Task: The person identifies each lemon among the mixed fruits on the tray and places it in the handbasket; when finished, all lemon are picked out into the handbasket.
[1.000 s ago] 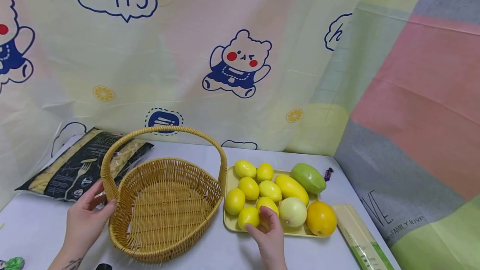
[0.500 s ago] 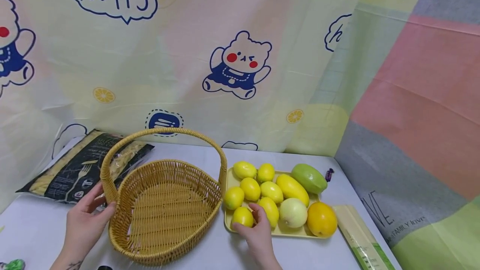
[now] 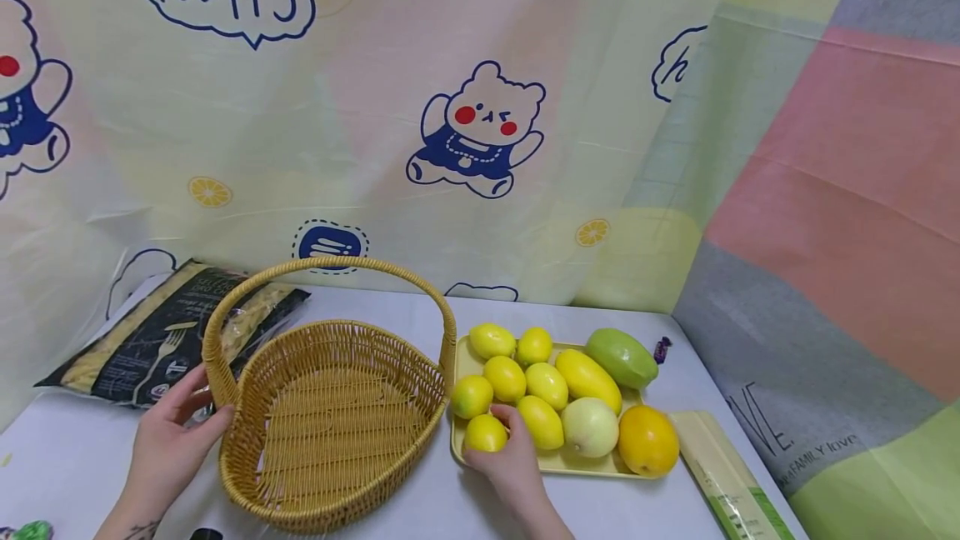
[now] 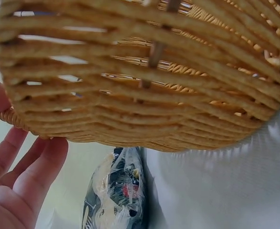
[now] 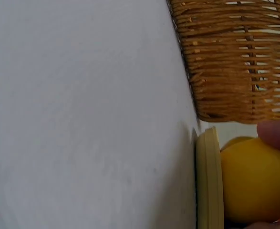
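A wicker basket [image 3: 337,432] with a tall arched handle stands on the table with nothing in it. My left hand [image 3: 168,436] grips it at the handle's left base; the left wrist view shows the thumb and fingers [image 4: 42,171] around the rim there. Right of the basket, a yellow tray [image 3: 577,471] bears several lemons and other fruit. At its front left corner my right hand [image 3: 513,465] pinches a lemon [image 3: 485,433]. The right wrist view has the thumb on top of this lemon [image 5: 256,183], just inside the tray wall [image 5: 210,181].
Also in the tray are a green mango-shaped fruit [image 3: 621,358], a long yellow fruit [image 3: 587,382], a pale round fruit [image 3: 590,427] and an orange [image 3: 648,441]. A pasta bag [image 3: 142,348] lies behind the left hand. A flat cream packet [image 3: 727,473] lies at right, near a purple-wrapped candy [image 3: 662,349].
My right hand has moved slightly left and its fingers have come round the front left lemon, which has shifted a little left. The left hand and basket have stayed put.
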A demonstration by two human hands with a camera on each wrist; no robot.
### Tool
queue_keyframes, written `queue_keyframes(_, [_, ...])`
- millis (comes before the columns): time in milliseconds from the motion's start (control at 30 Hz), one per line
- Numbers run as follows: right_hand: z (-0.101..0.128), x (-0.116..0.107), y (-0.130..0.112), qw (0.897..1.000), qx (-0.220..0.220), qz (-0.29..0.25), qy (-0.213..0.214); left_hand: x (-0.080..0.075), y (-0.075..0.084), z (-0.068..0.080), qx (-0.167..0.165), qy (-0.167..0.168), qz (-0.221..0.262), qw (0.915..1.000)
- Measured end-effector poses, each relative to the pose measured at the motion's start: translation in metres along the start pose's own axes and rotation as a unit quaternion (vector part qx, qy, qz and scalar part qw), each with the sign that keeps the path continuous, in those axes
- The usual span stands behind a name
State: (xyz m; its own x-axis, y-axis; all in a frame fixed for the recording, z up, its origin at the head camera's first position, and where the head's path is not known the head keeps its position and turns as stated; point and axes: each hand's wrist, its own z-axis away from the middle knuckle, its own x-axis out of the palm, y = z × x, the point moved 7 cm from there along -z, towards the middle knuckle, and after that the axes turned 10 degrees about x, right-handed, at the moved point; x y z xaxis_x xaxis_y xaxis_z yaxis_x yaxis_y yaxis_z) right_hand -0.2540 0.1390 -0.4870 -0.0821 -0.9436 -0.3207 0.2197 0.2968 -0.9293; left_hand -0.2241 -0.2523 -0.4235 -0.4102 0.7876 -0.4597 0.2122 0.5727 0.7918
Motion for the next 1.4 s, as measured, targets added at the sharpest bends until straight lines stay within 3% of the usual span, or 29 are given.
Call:
queue_keyframes(200, [0.000, -0.010, -0.001, 0.999, 0.006, -0.038, -0.014, 0.000, 0.000, 0.001, -0.004, 0.005, 0.001, 1.0000])
queue_keyframes(367, [0.005, -0.019, -0.011, 0.991, -0.013, -0.129, -0.044, -0.001, 0.001, 0.001, 0.002, 0.012, 0.009, 0.9999])
queue_keyframes(500, [0.014, -0.024, -0.026, 0.973, -0.033, -0.214, -0.079, -0.002, 0.001, 0.000, 0.001, 0.008, 0.017, 0.9998])
queue_keyframes(633, [0.021, -0.026, -0.037, 0.953, -0.026, -0.274, -0.130, -0.002, 0.001, -0.002, -0.001, 0.000, 0.031, 0.9995])
queue_keyframes(800, [0.030, -0.021, -0.052, 0.921, -0.029, -0.335, -0.197, -0.002, -0.008, -0.008, -0.005, 0.008, 0.046, 0.9989])
queue_keyframes(867, [0.033, -0.017, -0.059, 0.910, -0.042, -0.343, -0.229, 0.001, -0.020, -0.009, -0.016, 0.015, 0.046, 0.9987])
queue_keyframes(967, [0.037, -0.009, -0.069, 0.903, -0.053, -0.334, -0.266, 0.004, -0.037, -0.011, -0.032, 0.019, 0.051, 0.9980])
queue_keyframes(1100, [0.040, 0.004, -0.081, 0.909, -0.039, -0.307, -0.281, 0.008, -0.055, -0.015, -0.025, 0.020, 0.063, 0.9975])
queue_keyframes(1267, [0.040, 0.031, -0.094, 0.914, -0.037, -0.271, -0.301, 0.015, -0.085, -0.020, 0.003, 0.030, 0.035, 0.9989])
queue_keyframes(1333, [0.039, 0.045, -0.099, 0.910, -0.046, -0.263, -0.317, 0.015, -0.087, -0.020, 0.009, 0.034, 0.029, 0.9990])
queue_keyframes(1400, [0.039, 0.059, -0.103, 0.905, -0.052, -0.258, -0.334, 0.011, -0.073, -0.018, 0.008, 0.038, 0.044, 0.9983])
